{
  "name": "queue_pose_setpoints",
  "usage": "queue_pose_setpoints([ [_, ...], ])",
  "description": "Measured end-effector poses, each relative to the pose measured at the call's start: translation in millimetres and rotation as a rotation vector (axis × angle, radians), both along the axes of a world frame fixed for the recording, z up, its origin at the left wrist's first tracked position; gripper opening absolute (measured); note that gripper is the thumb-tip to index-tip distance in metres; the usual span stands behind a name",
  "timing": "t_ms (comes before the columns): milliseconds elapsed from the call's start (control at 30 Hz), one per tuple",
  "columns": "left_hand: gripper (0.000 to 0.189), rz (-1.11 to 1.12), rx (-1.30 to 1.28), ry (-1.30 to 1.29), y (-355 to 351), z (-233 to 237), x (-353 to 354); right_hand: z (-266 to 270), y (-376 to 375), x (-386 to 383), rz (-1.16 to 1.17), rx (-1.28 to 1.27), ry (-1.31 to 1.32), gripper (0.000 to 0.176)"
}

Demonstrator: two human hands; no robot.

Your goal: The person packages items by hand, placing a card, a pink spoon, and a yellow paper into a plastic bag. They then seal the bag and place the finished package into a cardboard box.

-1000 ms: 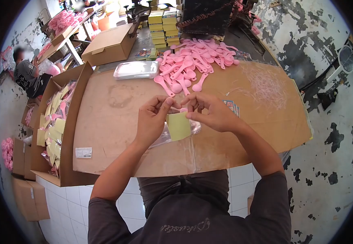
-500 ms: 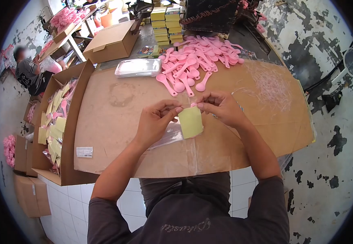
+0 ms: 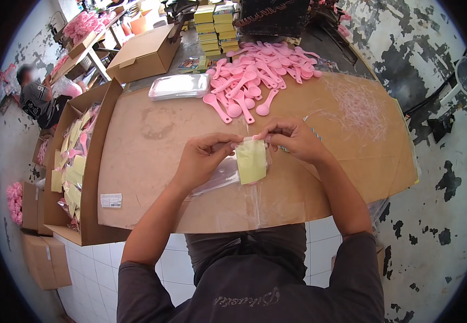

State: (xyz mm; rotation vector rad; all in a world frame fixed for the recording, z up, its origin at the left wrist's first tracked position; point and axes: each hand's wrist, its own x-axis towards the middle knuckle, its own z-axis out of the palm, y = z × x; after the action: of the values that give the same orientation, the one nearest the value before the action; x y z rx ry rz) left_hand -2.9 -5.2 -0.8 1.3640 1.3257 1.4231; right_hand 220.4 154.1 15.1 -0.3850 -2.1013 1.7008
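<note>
Left hand and right hand both pinch the top of a clear sleeve holding a yellow card, just above the desk. They are probably closing its flap, which calls for even pressure.

head cam | faces forward-down | close above left hand, right hand on cardboard worktop | fisheye

Yellow card: matt paper, smooth.
Clear bag: thin glossy plastic film, crinkled.
Cardboard sheet over desk: matt brown, faint ring stain.
Pink spoons at sheet's far edge: smooth moulded plastic, slight sheen.
Stack of bags at sheet's far-left edge: shiny clear film.
Box left of sheet: plain matt cardboard.
Floor right of sheet: rough, paint flaking.
</note>
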Motion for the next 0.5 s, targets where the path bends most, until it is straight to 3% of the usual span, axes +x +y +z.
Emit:
queue_pose_setpoints([
  [233,0.019,0.009,-0.044,-0.196,0.9,2.8,2.0,0.4,1.9,0.2,0.04,0.001,0.011,0.014],
  [333,0.019,0.052,-0.108,-0.083,2.1,1.9,5.0,-2.9,-3.4,-0.8,0.029,-0.037,0.007,0.015],
  [500,0.024,0.017,-0.149,-0.159,4.8,-2.3,1.9,-8.6,1.3,-1.3,0.055,-0.099,-0.017,0.016],
])
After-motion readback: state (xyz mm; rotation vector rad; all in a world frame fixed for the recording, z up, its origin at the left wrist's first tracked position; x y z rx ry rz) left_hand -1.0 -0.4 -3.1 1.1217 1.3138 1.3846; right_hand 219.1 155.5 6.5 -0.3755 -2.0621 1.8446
